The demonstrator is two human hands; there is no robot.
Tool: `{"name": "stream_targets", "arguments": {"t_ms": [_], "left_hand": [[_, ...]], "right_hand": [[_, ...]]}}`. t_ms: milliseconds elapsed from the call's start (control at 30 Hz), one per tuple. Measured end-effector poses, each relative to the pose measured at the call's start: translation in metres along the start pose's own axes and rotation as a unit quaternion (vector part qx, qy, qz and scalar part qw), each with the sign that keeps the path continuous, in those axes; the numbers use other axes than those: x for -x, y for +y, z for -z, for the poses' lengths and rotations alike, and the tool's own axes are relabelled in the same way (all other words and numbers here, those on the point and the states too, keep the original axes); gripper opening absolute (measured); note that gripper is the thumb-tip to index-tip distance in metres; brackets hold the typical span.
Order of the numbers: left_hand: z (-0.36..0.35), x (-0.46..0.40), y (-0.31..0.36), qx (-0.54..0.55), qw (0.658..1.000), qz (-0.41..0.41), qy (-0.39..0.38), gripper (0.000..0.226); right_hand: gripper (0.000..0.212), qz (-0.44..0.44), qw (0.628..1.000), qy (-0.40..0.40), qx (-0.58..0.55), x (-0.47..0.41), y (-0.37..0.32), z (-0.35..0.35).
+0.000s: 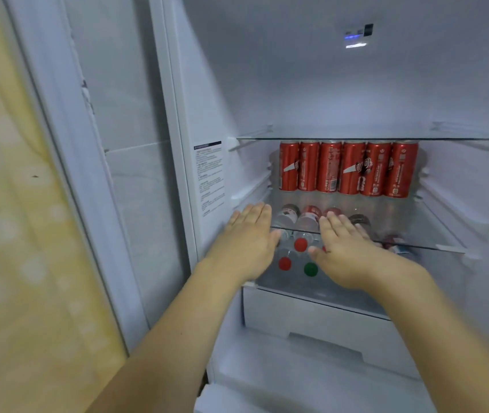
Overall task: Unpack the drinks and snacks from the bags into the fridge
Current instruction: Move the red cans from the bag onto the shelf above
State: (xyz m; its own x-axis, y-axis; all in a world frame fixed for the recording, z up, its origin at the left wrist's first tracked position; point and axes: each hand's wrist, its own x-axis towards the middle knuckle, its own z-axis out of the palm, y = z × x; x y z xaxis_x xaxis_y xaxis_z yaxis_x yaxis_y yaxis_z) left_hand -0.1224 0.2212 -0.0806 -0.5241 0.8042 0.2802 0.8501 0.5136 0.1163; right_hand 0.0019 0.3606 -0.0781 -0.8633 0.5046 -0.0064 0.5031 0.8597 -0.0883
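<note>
I look into the open fridge. Several red cans (347,169) stand in a row at the back of a glass shelf (434,242). Under that shelf stand bottles with red caps (300,244) and a green cap (310,269). My left hand (247,244) and my right hand (346,254) reach in side by side at the shelf's front edge, palms down, fingers straight, holding nothing. The hands cover some of the bottles.
An upper glass shelf (371,139) spans the fridge above the cans. A white drawer (317,320) sits below the bottles. The fridge door (124,174) stands open on the left, with a label (210,178) on the inner wall. A yellow wall (14,234) lies farther left.
</note>
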Motion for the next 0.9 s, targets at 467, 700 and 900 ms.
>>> {"name": "stream_targets", "arguments": {"t_ms": [467,700,900], "left_hand": [[0.045,0.127,-0.042,-0.024,0.990,0.136,0.001,0.060],[0.076,0.200,-0.042,-0.013,0.977,0.213,0.014,0.059],[0.090,0.244,-0.040,-0.040,0.965,0.258,0.024,0.059]], "right_hand": [[0.067,0.166,0.984,-0.056,-0.005,0.026,-0.107,-0.015],[0.067,0.260,0.963,-0.068,-0.016,0.068,-0.159,-0.012],[0.068,0.314,0.946,-0.079,-0.008,0.092,-0.189,-0.011]]}}
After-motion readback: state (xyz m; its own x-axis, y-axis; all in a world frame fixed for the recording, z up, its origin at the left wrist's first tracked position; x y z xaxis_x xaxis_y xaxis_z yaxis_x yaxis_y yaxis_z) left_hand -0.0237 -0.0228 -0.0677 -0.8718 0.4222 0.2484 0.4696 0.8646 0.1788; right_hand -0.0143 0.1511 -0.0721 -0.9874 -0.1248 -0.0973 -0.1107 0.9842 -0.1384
